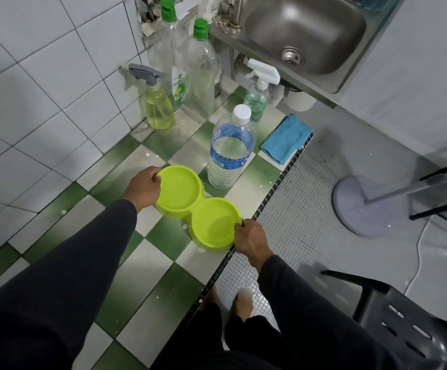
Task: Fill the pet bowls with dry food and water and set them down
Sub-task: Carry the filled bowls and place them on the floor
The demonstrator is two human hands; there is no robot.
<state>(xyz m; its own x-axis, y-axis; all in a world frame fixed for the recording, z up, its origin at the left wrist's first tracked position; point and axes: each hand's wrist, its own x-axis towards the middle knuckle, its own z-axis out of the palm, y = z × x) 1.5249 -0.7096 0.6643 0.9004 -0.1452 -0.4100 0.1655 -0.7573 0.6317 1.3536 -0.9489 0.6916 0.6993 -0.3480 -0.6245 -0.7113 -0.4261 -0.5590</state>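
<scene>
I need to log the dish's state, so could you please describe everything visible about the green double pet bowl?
The bowl is one lime-green piece, plastic by its look, with two round wells joined at a narrow waist. Both wells look empty. It sits flat on the checkered counter, near its edge. The left hand and right hand grip opposite rims.

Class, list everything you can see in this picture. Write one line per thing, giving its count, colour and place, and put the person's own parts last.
double pet bowl: 1, lime green, empty, on the checked ledge
water bottle: 1, clear, white cap, behind the bowl
spray bottles: 2, yellow liquid with grey trigger, green liquid with white trigger
tall bottles: 2, clear, green caps, by the wall
cloth: 1, blue, folded, at the ledge edge
sink: 1, steel, top right
fan base: 1, grey, on the floor
chair: 1, black, lower right
hands: 2, left hand and right hand grip opposite bowl rims
</scene>
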